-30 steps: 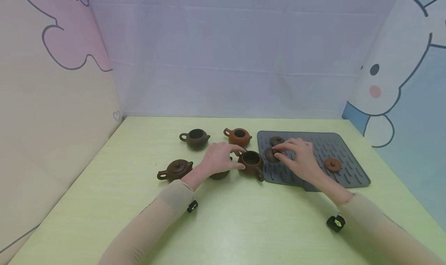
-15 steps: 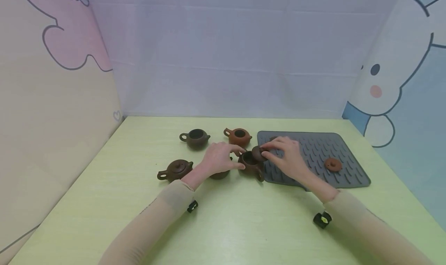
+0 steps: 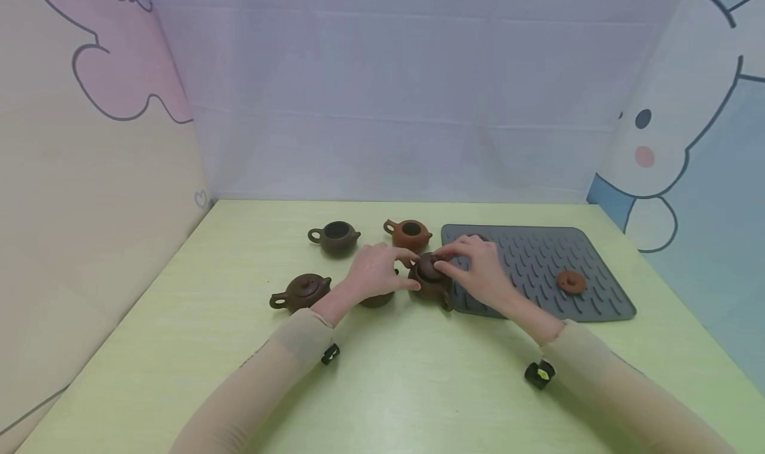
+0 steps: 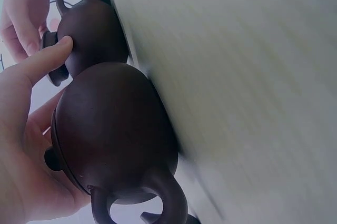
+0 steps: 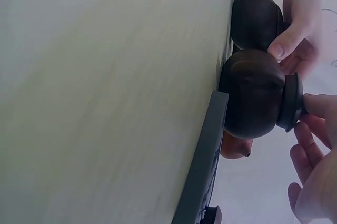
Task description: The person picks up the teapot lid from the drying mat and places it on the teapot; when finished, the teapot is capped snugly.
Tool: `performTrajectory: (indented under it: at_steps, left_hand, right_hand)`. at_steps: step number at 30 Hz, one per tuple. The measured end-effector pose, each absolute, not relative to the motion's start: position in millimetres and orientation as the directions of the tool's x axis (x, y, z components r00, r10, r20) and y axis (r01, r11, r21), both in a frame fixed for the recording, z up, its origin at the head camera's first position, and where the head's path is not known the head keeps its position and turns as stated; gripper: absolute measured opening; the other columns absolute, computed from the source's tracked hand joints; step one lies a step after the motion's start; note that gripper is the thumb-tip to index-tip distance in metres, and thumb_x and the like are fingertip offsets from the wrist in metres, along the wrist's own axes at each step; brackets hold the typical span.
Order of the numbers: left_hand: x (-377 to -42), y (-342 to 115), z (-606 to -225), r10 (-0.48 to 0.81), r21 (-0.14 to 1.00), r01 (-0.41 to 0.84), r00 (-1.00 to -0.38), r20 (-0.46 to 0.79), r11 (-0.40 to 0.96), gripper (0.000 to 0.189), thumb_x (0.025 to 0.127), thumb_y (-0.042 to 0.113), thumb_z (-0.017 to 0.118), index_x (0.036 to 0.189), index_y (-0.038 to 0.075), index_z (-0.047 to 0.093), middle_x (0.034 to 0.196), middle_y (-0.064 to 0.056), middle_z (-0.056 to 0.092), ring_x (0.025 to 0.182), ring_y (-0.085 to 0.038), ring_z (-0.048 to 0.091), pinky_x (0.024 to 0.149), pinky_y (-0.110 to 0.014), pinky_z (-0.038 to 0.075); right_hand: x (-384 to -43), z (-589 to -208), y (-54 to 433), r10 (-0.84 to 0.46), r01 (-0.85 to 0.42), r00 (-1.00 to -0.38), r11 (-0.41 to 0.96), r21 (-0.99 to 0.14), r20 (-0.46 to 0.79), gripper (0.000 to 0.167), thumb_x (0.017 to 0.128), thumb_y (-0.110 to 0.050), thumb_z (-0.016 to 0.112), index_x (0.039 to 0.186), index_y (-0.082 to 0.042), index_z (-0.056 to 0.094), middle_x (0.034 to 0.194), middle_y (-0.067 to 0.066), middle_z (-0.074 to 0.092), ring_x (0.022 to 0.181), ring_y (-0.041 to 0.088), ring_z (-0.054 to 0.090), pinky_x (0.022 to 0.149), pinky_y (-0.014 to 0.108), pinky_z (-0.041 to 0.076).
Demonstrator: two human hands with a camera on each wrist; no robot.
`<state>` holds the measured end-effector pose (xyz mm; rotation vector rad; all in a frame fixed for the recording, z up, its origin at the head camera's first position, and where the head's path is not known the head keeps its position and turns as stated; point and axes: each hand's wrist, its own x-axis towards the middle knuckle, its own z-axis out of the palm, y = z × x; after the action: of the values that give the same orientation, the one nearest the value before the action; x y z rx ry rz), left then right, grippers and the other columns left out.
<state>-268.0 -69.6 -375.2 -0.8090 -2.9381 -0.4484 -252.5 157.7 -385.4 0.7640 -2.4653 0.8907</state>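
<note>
A dark brown teapot [image 3: 431,292] stands at the left edge of the grey mat, its handle toward the person. My left hand [image 3: 378,270] holds its side between thumb and fingers. Between the thumb and fingers of my right hand [image 3: 480,272] is the knob of a brown lid [image 5: 290,103], which sits at the teapot's mouth, slightly tilted in the right wrist view. Under my left hand, partly hidden in the head view, is another dark teapot [image 4: 113,129] with its lid on.
A lidded teapot [image 3: 303,290] stands at left. Behind are an open dark teapot [image 3: 336,239] and an open reddish teapot [image 3: 411,235]. On the ridged mat [image 3: 538,255] lie a reddish lid [image 3: 571,282] and a dark lid mostly behind my right hand.
My right hand has lifted the brown lid off the mat and carried it left onto the teapot's mouth. The left hand has stayed in place.
</note>
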Motion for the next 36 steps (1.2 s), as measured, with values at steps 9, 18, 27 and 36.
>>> performTrajectory:
  at_steps: [9,18,27,36]
  left_hand:
    - [-267.1,-69.3,-373.9,0.487,0.281,0.501,-0.865,0.121,0.819,0.049,0.079,0.051,0.078,0.123,0.031,0.069,0.103,0.010,0.075,0.082,-0.011,0.063,0.073,-0.031,0.045]
    - [-268.1,-68.7,-375.0,0.480,0.272,0.494,-0.869,0.122,0.826,0.048,0.079,0.052,0.078,0.122,0.033,0.069,0.102,0.012,0.074,0.082,-0.010,0.063,0.074,-0.031,0.045]
    - [-267.9,-69.1,-375.4,0.478,0.281,0.492,-0.870,0.121,0.824,0.047,0.079,0.052,0.077,0.122,0.034,0.069,0.101,0.014,0.074,0.084,-0.010,0.064,0.077,-0.033,0.046]
    - [-266.9,-69.8,-375.1,0.488,0.283,0.505,-0.863,0.131,0.816,0.048,0.079,0.051,0.077,0.122,0.033,0.069,0.101,0.013,0.074,0.087,-0.011,0.065,0.077,-0.034,0.046]
  right_hand:
    - [-252.2,-384.9,154.3,-0.364,-0.573,-0.806,0.681,-0.457,0.467,0.018,0.086,-0.025,0.077,0.101,-0.016,0.077,0.089,0.002,0.070,0.087,0.022,0.057,0.095,0.057,0.033]
    - [-253.1,-387.9,153.5,-0.373,-0.580,-0.796,0.695,-0.425,0.477,0.016,0.085,-0.023,0.077,0.099,-0.017,0.078,0.085,0.001,0.070,0.085,0.023,0.058,0.091,0.055,0.035]
    - [-250.6,-386.4,151.1,-0.371,-0.567,-0.805,0.711,-0.416,0.463,0.016,0.085,-0.024,0.078,0.099,-0.018,0.078,0.086,0.000,0.070,0.086,0.021,0.058,0.090,0.056,0.035]
    - [-247.5,-384.2,151.1,-0.364,-0.537,-0.831,0.722,-0.436,0.421,0.019,0.086,-0.027,0.077,0.102,-0.018,0.077,0.091,0.001,0.071,0.091,0.022,0.059,0.091,0.058,0.034]
